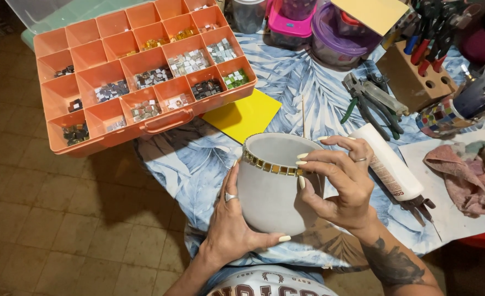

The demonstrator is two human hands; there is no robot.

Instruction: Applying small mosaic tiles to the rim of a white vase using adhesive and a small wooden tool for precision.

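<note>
one grey pot (270,186), one orange organiser box (138,71), one white tube (387,161), two hands

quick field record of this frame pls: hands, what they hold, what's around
left hand: cups side of grey pot
right hand: fingertips on gold tile band at pot rim
pot: tilted, held at table edge
organiser: orange, open, small tiles in compartments, upper left
yellow sheet: flat, behind pot
tube: white, lying right of hand
pliers: on tablecloth
rag: pink, far right

Pot (270,189) at lower centre on the worktop (286,87), compartment box (138,77) upper left, glue tube (387,161) just right, pliers (371,101) behind.
</note>
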